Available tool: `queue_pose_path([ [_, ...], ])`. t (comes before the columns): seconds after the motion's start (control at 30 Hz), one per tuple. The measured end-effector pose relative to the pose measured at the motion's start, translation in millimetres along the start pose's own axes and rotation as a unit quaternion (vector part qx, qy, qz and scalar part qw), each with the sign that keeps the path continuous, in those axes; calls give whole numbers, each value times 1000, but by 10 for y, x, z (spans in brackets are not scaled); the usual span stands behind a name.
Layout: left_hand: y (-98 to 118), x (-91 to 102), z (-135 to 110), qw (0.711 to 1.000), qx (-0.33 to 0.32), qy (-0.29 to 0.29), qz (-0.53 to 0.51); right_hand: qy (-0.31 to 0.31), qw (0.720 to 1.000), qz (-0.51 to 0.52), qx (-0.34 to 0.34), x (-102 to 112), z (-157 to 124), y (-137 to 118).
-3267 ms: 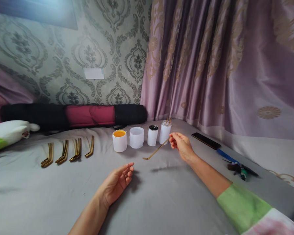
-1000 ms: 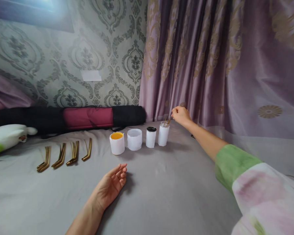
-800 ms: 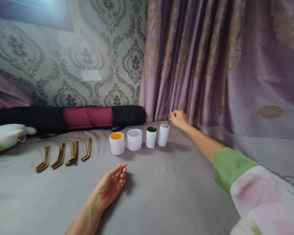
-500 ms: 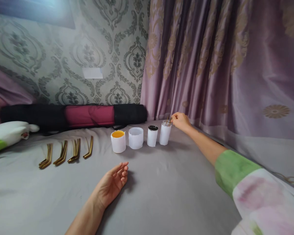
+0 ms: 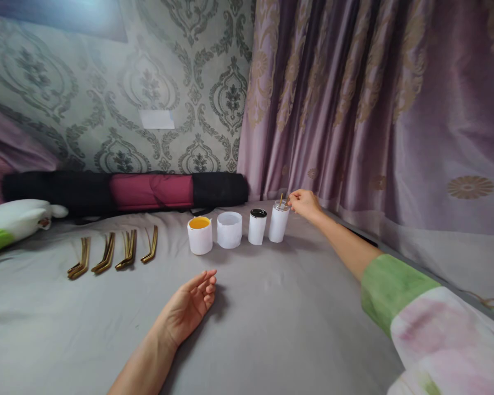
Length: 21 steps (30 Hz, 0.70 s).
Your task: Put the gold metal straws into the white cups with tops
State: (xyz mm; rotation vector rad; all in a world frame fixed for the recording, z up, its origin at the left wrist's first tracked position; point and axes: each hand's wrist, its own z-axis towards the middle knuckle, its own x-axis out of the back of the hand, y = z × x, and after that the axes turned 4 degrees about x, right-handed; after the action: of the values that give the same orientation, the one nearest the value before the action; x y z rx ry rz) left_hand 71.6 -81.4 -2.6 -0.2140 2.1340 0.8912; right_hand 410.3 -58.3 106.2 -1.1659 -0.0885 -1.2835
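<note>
My right hand [image 5: 303, 203] reaches out to the rightmost white jar [image 5: 279, 224] and pinches a thin gold straw [image 5: 286, 201] that stands in its mouth. Another gold straw tip [image 5: 280, 198] pokes out of the same jar. Left of it stand a black-lidded white jar [image 5: 257, 226], a wider white jar [image 5: 229, 230] and a white jar with an orange top [image 5: 200, 235]. My left hand [image 5: 188, 309] lies on the grey sheet, palm half up, fingers loosely apart, holding nothing.
Bent gold straws [image 5: 114, 253] lie in groups on the grey sheet [image 5: 271, 329] to the left. A black and red rolled bag [image 5: 148, 191] lies along the patterned wall. A white and green plush [image 5: 8, 222] lies at far left. Purple curtains [image 5: 374, 109] hang on the right.
My right hand carried a gold straw from above the sheet to the rightmost jar and lowered it in, and now stays pinched at the rim. My left hand has barely shifted.
</note>
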Motion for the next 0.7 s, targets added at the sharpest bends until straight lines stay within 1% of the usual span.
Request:
queue_pose_path([
  [0.4,6,14,4,1000,1,-8,-5,14,997,61,-50,-101,86,12],
  [0.53,1,16,7,1000,2,-7,-8,21,993,94,-68,-73,39,4],
  [0.7,2,10,-2,1000,1,-7,-5,32,983,149,-103,11,-89,-34],
])
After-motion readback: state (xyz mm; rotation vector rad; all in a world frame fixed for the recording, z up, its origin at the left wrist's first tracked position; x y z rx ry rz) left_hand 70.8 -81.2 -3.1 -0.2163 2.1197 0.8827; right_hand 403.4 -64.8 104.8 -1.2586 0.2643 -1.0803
